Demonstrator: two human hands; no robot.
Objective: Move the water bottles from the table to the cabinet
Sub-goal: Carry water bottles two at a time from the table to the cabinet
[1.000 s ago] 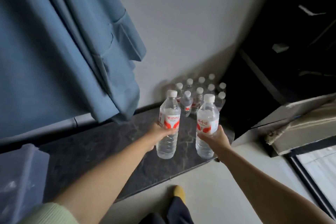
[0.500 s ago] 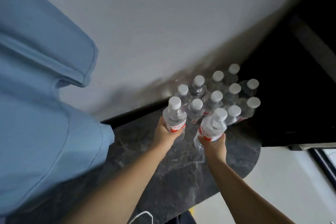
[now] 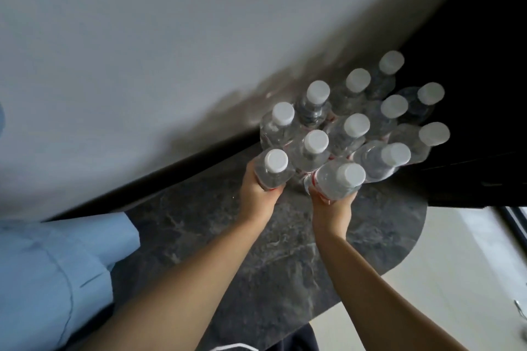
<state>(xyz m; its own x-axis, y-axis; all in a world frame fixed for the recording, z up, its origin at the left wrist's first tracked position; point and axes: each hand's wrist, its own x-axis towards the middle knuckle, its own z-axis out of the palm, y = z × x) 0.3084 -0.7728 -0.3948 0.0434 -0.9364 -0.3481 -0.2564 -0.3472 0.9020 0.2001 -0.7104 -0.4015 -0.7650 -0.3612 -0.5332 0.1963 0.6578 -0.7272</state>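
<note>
I look steeply down on a dark marble surface (image 3: 285, 251). My left hand (image 3: 256, 194) grips a clear water bottle with a white cap (image 3: 275, 169), upright at the group's near left. My right hand (image 3: 332, 205) grips a second bottle (image 3: 339, 178), tilted slightly, its red label just visible. Both held bottles touch or nearly touch a cluster of several white-capped bottles (image 3: 356, 128) standing against the grey wall. Whether the held bottles rest on the surface I cannot tell.
A dark black cabinet body (image 3: 470, 94) rises on the right beside the cluster. Blue cloth (image 3: 57, 279) hangs at the lower left over the surface's edge. The rounded end of the marble surface (image 3: 410, 236) borders pale floor (image 3: 456, 279).
Both hands have carried their bottles forward up to the cluster by the wall. My view has moved closer and tilted further down, so the bottles now show mostly as caps.
</note>
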